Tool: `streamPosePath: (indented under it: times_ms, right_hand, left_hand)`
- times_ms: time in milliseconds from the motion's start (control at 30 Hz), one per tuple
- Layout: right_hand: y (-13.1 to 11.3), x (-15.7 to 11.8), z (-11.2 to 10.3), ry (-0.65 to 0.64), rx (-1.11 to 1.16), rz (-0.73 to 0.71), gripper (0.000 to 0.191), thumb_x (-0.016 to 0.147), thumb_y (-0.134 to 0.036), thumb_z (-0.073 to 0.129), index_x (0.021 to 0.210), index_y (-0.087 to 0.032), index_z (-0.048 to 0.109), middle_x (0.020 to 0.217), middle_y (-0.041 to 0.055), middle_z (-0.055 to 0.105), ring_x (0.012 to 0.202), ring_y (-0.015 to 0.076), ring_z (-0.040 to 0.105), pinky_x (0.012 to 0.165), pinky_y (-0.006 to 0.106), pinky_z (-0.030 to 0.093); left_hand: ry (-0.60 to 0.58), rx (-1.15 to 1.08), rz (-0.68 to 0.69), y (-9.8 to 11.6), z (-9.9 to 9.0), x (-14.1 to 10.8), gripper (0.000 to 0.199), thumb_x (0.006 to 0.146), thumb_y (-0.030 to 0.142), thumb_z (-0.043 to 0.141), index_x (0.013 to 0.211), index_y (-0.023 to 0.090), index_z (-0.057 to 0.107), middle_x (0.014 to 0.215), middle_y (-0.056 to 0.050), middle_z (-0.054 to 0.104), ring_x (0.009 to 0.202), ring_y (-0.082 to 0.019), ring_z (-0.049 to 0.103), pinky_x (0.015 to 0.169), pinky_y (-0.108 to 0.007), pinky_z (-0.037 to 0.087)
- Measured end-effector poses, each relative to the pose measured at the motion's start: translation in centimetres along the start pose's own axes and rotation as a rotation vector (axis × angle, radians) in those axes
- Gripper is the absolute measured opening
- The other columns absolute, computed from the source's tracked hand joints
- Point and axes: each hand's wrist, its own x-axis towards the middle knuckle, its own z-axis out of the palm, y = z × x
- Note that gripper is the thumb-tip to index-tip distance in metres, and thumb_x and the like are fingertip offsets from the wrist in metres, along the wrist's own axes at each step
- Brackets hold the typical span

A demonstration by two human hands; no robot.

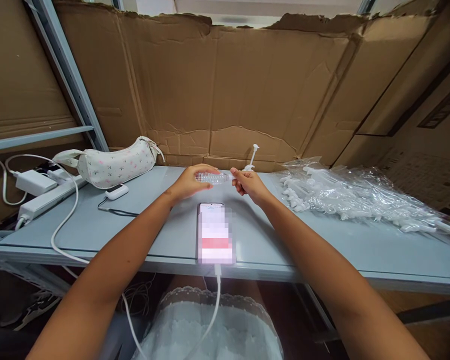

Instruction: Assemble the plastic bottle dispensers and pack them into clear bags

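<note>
My left hand (192, 184) is closed around a small clear bottle-like piece of ridged plastic (213, 178), held sideways just above the table. Its narrow whitish end points right, where the thumb and fingers of my right hand (248, 185) are pinched together on it. Just behind the right hand, a white plastic piece with a thin upright stem (253, 156) sticks up. Whether it stands on the table or is also held, I cannot tell. Below my hands a lit phone (216, 234) lies on the table, its screen blurred out.
On the right a clear plastic bag (345, 192) bulges with white plastic parts. At the left sit a white patterned pouch (116, 164), a small white device (116, 192) and a power strip (50, 200). White cables cross the table's front edge. Cardboard (247, 90) walls the back.
</note>
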Motion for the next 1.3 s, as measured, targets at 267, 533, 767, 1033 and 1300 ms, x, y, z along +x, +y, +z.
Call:
streamPosePath:
  times_ms: [267, 533, 767, 1033, 1300]
  right_hand:
    - [0.1, 0.0, -0.3, -0.119, 0.143, -0.061, 0.058, 0.064, -0.074, 0.068, 0.066, -0.016, 0.06, 0.053, -0.001, 0.056, 0.042, 0.0059, 0.045, 0.043, 0.022, 0.031]
    - [-0.1, -0.3, -0.5, -0.25, 0.078, -0.162, 0.047, 0.065, -0.061, 0.074, 0.066, -0.018, 0.055, 0.062, -0.0011, 0.062, 0.049, 0.0068, 0.051, 0.049, 0.022, 0.033]
    - [-0.2, -0.4, -0.6, -0.327, 0.135, -0.166, 0.042, 0.064, -0.054, 0.077, 0.073, -0.017, 0.059, 0.071, 0.0012, 0.066, 0.061, 0.0103, 0.059, 0.06, 0.026, 0.045]
    - [-0.2, -0.4, -0.7, -0.299, 0.209, -0.223, 0.043, 0.064, -0.053, 0.08, 0.076, -0.017, 0.06, 0.074, 0.0015, 0.067, 0.068, 0.0127, 0.064, 0.069, 0.03, 0.051]
    - [-1.3, -0.7, -0.8, -0.264, 0.149, -0.273, 0.042, 0.061, -0.049, 0.083, 0.082, -0.017, 0.067, 0.078, 0.0014, 0.069, 0.07, 0.0125, 0.065, 0.073, 0.032, 0.055]
  left_hand:
    - [0.007, -0.205, -0.152, -0.3, -0.4, 0.0, 0.047, 0.064, 0.022, 0.074, 0.11, 0.017, 0.069, 0.121, -0.01, 0.067, 0.108, -0.022, 0.061, 0.088, -0.035, 0.049]
    - [-0.03, -0.212, -0.301, -0.3, -1.5, 0.0, 0.043, 0.069, 0.035, 0.07, 0.106, 0.014, 0.072, 0.086, -0.007, 0.07, 0.064, -0.012, 0.058, 0.047, -0.021, 0.034]
    - [-0.038, -0.3, -0.369, -0.5, -1.3, 0.1, 0.037, 0.069, 0.035, 0.069, 0.1, 0.015, 0.074, 0.072, -0.005, 0.066, 0.056, -0.011, 0.057, 0.045, -0.022, 0.033]
    - [-0.033, -0.382, -0.37, -1.3, -1.2, 0.1, 0.045, 0.071, 0.042, 0.069, 0.106, 0.015, 0.072, 0.088, -0.009, 0.07, 0.057, -0.01, 0.058, 0.045, -0.022, 0.033]
    - [-0.066, -0.457, -0.398, -1.4, -1.3, 0.2, 0.045, 0.075, 0.043, 0.063, 0.105, 0.011, 0.07, 0.081, -0.009, 0.067, 0.052, -0.01, 0.055, 0.041, -0.022, 0.026]
